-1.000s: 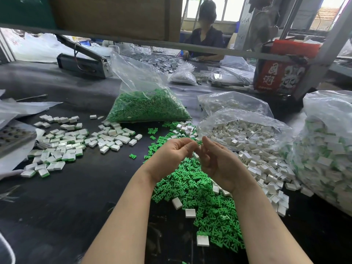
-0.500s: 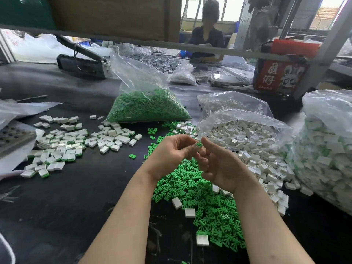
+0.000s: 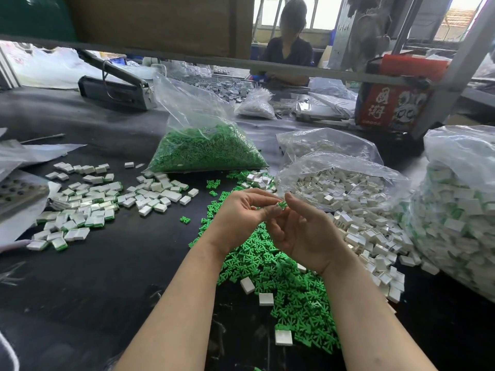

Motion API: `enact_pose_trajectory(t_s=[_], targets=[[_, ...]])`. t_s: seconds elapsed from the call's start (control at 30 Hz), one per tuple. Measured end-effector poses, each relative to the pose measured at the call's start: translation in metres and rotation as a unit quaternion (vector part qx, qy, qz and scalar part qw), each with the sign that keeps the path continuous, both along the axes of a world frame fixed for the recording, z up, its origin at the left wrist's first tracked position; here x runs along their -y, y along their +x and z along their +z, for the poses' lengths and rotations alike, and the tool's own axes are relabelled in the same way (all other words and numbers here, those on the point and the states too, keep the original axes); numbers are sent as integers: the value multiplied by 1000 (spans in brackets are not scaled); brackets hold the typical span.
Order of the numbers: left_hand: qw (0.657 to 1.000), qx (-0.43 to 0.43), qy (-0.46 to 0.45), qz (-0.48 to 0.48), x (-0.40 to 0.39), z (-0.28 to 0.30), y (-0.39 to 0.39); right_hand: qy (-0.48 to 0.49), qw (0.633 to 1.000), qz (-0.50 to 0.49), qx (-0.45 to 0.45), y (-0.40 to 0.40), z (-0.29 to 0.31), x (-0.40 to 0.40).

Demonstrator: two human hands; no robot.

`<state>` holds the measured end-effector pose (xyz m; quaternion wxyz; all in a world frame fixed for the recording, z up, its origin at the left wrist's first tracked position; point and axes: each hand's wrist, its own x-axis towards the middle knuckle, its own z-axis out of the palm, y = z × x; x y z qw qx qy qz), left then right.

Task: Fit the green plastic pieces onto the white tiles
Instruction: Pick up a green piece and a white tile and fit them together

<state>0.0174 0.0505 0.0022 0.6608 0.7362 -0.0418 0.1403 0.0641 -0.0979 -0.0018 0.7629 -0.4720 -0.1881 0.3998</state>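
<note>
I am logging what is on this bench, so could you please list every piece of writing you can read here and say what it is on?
"国潮": large white characters on the red box at the far right of the table.
A row of small white marks below those characters on the same box: too small to read.
No writing is readable on the plastic bags, the tiles or the green pieces.

Green piece [image 3: 282, 204] between the fingertips: mostly covered by the left hand [image 3: 242, 210] and right hand [image 3: 302, 234]; whether a white tile sits beneath it cannot be told. Loose green pile [image 3: 292, 295]: partly hidden behind both forearms. Right bag [image 3: 460, 204]: cut off by the right edge. Tray [image 3: 16, 194] at left: cut off by the left edge, contents blurred by plastic. Seated person [image 3: 288, 53]: lower body hidden behind the frame bar [image 3: 187, 56]. Grey parts [image 3: 227, 85] on the far table: too small to identify.
</note>
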Motion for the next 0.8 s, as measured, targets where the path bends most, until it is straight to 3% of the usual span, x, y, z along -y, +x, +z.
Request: enact_pose_trajectory(t_s=[0.8], targets=[[999, 27, 26, 9, -3, -6, 0, 11, 996, -64, -57, -9, 2, -8]])
